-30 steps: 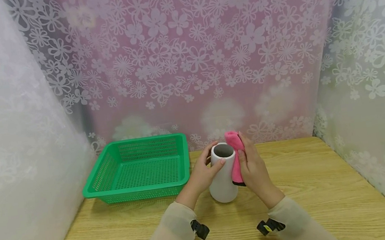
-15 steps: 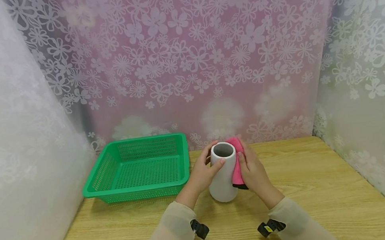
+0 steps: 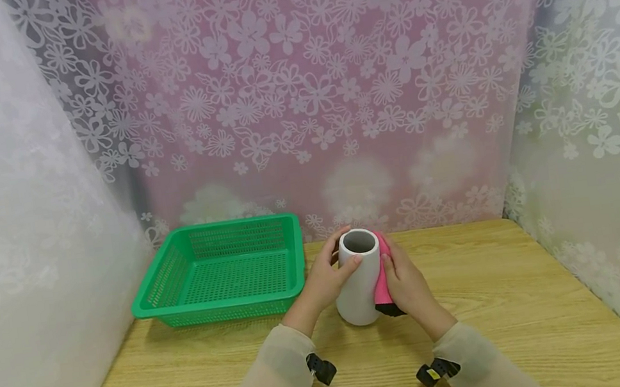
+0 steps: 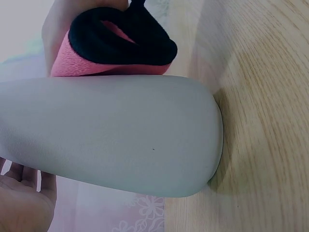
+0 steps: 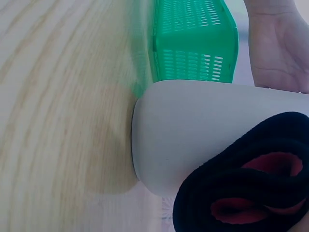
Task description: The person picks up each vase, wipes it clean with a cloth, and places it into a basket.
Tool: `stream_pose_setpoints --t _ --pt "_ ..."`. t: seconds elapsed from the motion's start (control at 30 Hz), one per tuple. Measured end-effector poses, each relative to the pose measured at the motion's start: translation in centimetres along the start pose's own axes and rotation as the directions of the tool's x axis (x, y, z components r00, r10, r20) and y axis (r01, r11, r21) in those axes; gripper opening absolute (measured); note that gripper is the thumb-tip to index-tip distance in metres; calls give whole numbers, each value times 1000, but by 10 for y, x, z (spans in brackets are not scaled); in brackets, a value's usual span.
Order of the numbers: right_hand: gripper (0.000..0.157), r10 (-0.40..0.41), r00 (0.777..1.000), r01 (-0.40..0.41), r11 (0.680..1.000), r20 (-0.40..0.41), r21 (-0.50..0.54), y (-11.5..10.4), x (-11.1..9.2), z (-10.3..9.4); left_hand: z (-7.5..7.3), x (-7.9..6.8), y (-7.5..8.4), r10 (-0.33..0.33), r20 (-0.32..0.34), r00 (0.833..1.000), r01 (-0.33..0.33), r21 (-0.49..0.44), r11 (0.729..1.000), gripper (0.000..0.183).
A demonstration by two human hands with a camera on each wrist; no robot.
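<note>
A white vase (image 3: 357, 291) with a round open mouth stands upright on the wooden table. My left hand (image 3: 323, 279) grips it near the top from the left, the thumb across its front below the rim. In my right hand (image 3: 410, 281) is a folded pink cloth (image 3: 381, 285) with a black edge, held against the vase's right side. The left wrist view shows the cloth (image 4: 111, 67) touching the vase wall (image 4: 111, 130). Seen from the right wrist, the cloth's black folded end (image 5: 231, 179) covers part of the vase (image 5: 188, 125). The right fingertips are hidden behind the cloth.
A green perforated plastic basket (image 3: 225, 304) sits to the left of the vase, near the back of the wooden table (image 3: 506, 324). Floral curtains (image 3: 303, 91) hang behind the table and along both sides.
My right hand has slid the pink cloth down along the vase's right side, from above the rim to lower on the wall. The left hand and the vase have stayed in place.
</note>
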State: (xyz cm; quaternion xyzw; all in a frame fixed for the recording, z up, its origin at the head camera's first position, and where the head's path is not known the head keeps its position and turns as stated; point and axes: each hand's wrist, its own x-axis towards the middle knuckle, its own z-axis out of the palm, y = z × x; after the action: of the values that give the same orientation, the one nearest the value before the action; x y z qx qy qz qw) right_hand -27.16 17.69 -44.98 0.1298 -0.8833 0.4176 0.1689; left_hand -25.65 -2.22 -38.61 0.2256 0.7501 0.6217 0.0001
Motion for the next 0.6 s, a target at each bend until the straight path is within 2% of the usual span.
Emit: stream_pose_setpoints --t 0.07,0.27,0.47,0.6 --pt "51 12 1000 -12 1000 14 1 1 0 1 0 2 -4 -1 -2 1000 1 -1 1000 61" --pt "51 33 998 -33 999 61 -7 5 0 2 3 15 -35 -2 -18 1000 2 -6 1000 64" --pt "51 67 989 -65 998 135 -17 7 -2 2 4 16 -42 29 -21 999 -29 -19 999 61" --pt "51 98 981 -92 995 166 -40 12 -2 3 4 15 -41 39 -20 999 -39 -17 999 60"
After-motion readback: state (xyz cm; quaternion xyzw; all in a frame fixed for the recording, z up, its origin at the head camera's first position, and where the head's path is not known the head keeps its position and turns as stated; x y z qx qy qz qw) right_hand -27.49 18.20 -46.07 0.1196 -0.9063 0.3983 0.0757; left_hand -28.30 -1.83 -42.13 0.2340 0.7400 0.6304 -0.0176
